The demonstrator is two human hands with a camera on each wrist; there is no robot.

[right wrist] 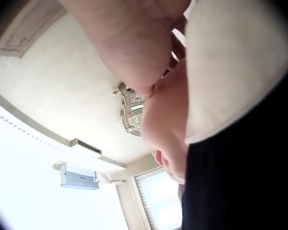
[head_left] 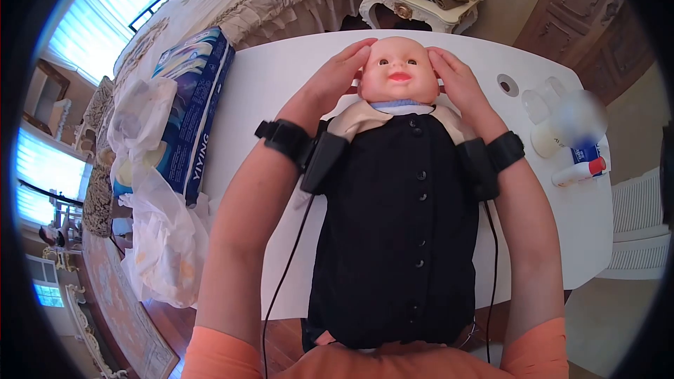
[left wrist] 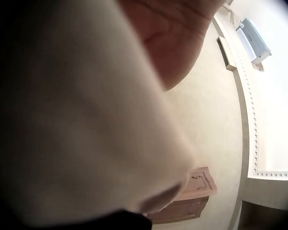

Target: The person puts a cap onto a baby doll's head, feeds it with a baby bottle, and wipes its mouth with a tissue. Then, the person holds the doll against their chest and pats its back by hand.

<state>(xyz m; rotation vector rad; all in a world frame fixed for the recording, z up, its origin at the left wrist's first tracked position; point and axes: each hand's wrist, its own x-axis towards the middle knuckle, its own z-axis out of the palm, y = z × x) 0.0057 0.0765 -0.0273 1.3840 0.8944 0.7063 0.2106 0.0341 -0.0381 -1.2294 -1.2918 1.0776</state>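
A baby doll lies on its back on the white table [head_left: 281, 70], its smiling head [head_left: 400, 83] at the far end. It wears a black buttoned garment [head_left: 390, 203] with a beige collar [head_left: 359, 119]. My left hand [head_left: 337, 76] lies along the left side of the head, fingers extended up toward the crown. On the other side, my right hand [head_left: 458, 78] rests against the head with its fingers likewise extended. Blurred beige cloth [left wrist: 96, 110] fills much of the left wrist view. The right wrist view catches the doll's cheek [right wrist: 165, 120] beside my palm.
A blue diaper pack [head_left: 191, 119] stands on the left, with crumpled white plastic [head_left: 165, 238] beside it. At right are a tube with a red cap [head_left: 579, 172], several pale bottles and a round table grommet [head_left: 507, 85]. Black cables [head_left: 288, 267] run from both wrist cameras.
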